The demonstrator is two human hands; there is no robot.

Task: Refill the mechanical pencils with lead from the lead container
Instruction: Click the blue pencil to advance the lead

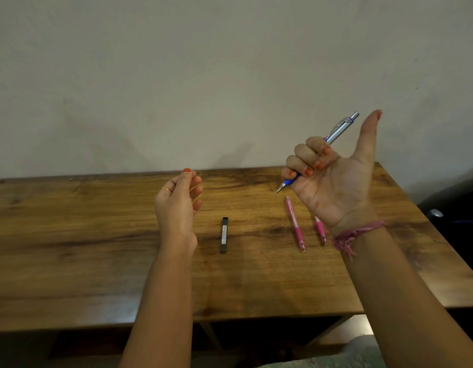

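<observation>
Above the wooden surface (97,248), the right hand (333,176) grips a blue-and-silver mechanical pencil (339,134) with thumb raised, the left hand (177,203) hovers loosely open holding nothing, the black lead container (224,235) lies mid-surface between them, and two pink pencils (295,224) lie to its right, well inside the near edge.

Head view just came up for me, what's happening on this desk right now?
A person's right hand grips a silver and blue mechanical pencil, raised above the wooden table with its tip pointing down. The left hand hovers empty, fingers loosely curled. The black lead container lies on the table between the hands, and two pink pencils lie below the right hand.
</observation>
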